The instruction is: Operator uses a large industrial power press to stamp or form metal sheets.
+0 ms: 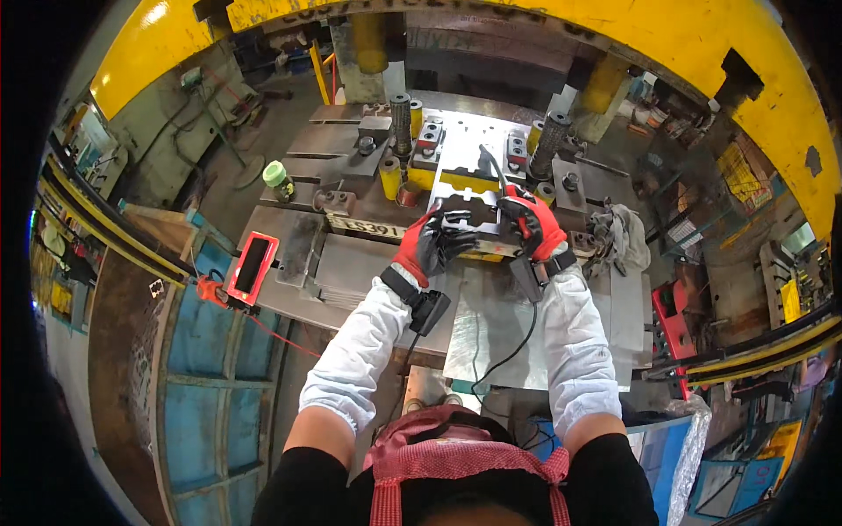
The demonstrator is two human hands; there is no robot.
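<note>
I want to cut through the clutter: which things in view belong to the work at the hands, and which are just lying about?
Likely in the work:
notched metal plate between the left hand and right hand
dark curved rod at the right hand
guide posts beyond

Probably just lying about:
grey rag
green-capped bottle
red-framed box

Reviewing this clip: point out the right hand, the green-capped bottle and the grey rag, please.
Right hand (535, 223): head view, middle of the gloved hand.
Green-capped bottle (275, 176): head view, on the cap.
Grey rag (624, 235): head view, middle of the crumpled cloth.
</note>
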